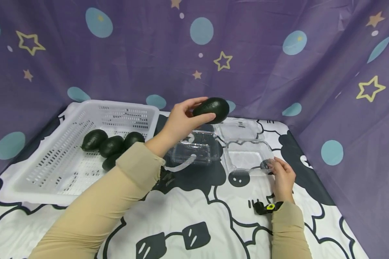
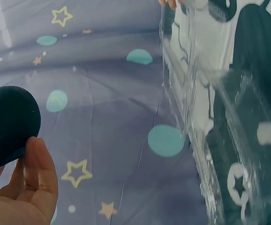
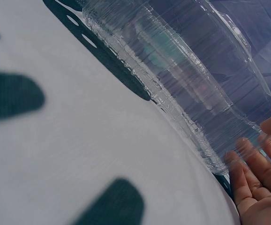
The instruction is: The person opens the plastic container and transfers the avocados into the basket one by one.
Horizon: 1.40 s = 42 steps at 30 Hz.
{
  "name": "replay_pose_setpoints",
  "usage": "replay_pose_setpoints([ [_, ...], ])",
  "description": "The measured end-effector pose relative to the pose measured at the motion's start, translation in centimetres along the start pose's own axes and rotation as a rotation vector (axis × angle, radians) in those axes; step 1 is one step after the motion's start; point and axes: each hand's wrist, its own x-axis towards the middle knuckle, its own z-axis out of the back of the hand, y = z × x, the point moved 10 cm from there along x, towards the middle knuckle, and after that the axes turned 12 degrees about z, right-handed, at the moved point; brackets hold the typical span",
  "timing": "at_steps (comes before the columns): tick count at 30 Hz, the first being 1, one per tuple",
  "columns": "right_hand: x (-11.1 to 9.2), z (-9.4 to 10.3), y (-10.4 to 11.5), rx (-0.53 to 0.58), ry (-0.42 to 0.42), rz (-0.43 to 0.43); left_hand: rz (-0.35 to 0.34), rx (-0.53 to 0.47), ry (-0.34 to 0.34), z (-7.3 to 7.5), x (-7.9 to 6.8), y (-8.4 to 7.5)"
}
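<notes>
My left hand [image 1: 184, 120] grips a dark green avocado [image 1: 215, 109] and holds it up above the table, in front of the purple curtain. The same avocado [image 2: 11, 124] shows at the left edge of the left wrist view, with fingers around it. My right hand [image 1: 282, 178] pinches the near right corner of a clear plastic clamshell box [image 1: 249, 155], whose lid [image 1: 238, 129] lies folded open behind it. In the right wrist view the fingers [image 3: 262, 168] touch the side of the clear box [image 3: 173, 70], and the thumb lies at its rim.
At the left stands a white perforated basket [image 1: 45, 169] with several avocados [image 1: 111, 146] in it. Another clear plastic box [image 1: 194, 147] sits between the basket and the box at my right hand. A cartoon-print cloth [image 1: 188, 212] covers the table; purple curtains [image 1: 246, 54] rise behind and beside it.
</notes>
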Motion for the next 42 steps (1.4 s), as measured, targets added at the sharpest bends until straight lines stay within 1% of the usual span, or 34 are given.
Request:
replay_pose_setpoints([
  [7,-0.1,-0.1,0.1,0.007,0.002,0.002,0.015,0.016,-0.039,3.2,-0.4,-0.4],
  [11,-0.1,-0.2,0.2,0.004,0.009,-0.002,0.034,0.026,-0.057,4.7,-0.6,-0.3],
  [14,-0.2,-0.2,0.2,0.008,0.012,-0.003,0.039,0.065,-0.076,5.8,-0.7,-0.3],
  [19,-0.2,0.2,-0.1,0.026,-0.006,-0.009,0.047,0.139,-0.097,7.5,-0.5,0.1],
  [25,-0.2,0.0,-0.1,0.051,0.003,-0.002,0.061,0.210,-0.134,9.8,-1.1,0.7],
  [31,0.0,-0.1,0.0,0.050,0.004,0.001,0.115,0.240,-0.172,12.0,-1.6,2.1],
  [38,0.0,-0.1,0.0,0.045,-0.005,0.017,0.138,0.257,-0.200,14.3,-2.0,3.4],
  [42,0.0,-0.2,0.1,0.031,-0.003,0.023,0.173,0.257,-0.217,15.6,-2.0,4.6],
])
